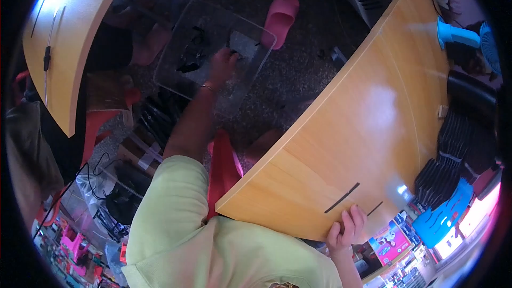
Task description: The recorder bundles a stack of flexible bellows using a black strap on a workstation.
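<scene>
My left arm reaches down to a clear plastic bin (250, 93) on the floor. Low over the bin, my left hand (223, 65) has its fingers drawn together; whatever they grip is too dim to make out. Small black parts (192, 50) lie in the bin beside that hand. My right hand (346, 229) rests on the near edge of the wooden table (320, 154), fingers laid on its top and slightly apart. Just past its fingertips is a thin dark strip (375, 208). A thicker black strip (342, 198) lies to the left of it.
A second wooden tabletop (80, 32) at the far left carries a thin rod with a black slider (47, 58). A pink clog (281, 16) lies beyond the bin. Stacked black pieces (448, 149), a blue basket (440, 216) and a blue handheld fan (458, 36) line the right side.
</scene>
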`<state>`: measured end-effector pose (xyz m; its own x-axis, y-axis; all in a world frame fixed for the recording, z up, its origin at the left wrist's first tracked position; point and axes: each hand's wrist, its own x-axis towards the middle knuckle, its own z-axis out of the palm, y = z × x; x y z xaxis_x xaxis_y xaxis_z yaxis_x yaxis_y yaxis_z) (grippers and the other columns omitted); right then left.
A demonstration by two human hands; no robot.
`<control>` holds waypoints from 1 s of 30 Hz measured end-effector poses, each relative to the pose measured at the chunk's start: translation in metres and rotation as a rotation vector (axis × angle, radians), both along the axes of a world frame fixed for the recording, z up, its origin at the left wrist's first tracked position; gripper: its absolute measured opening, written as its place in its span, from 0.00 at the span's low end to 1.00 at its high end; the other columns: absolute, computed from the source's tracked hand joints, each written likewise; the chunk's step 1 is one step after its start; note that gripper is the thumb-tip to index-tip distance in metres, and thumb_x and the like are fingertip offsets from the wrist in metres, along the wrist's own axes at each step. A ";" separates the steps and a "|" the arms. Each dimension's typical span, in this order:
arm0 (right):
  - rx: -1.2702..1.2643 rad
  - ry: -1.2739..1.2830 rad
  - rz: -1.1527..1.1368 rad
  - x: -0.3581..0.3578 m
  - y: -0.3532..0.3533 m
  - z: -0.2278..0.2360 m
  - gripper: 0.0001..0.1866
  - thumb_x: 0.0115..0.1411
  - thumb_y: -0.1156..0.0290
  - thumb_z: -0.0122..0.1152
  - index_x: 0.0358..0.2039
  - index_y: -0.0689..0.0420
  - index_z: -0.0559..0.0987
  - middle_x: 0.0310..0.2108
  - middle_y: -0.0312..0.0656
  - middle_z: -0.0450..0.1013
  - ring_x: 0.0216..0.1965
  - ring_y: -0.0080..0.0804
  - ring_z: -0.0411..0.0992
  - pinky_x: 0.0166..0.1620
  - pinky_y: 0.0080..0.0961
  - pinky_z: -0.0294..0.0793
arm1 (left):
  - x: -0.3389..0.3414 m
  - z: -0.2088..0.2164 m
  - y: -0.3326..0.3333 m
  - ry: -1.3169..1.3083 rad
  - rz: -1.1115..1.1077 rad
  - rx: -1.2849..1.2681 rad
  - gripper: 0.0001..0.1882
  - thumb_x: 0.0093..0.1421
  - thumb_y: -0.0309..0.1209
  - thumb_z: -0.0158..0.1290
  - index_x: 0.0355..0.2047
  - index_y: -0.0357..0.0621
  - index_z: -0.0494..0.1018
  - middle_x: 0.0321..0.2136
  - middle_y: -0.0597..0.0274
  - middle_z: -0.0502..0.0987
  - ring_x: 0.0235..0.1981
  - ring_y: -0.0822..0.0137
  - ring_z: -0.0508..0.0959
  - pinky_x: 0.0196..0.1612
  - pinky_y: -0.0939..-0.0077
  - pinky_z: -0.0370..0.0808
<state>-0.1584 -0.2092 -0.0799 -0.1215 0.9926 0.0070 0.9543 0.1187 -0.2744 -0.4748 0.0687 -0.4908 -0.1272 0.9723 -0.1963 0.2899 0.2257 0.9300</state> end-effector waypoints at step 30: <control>0.072 0.140 -0.068 -0.021 0.015 0.012 0.23 0.49 0.74 0.62 0.48 0.58 0.75 0.52 0.47 0.69 0.53 0.48 0.66 0.56 0.42 0.64 | -0.096 0.345 -0.090 -1.218 0.125 0.038 0.16 0.58 0.19 0.49 0.19 0.51 0.57 0.18 0.72 0.60 0.23 0.77 0.63 0.43 0.70 0.73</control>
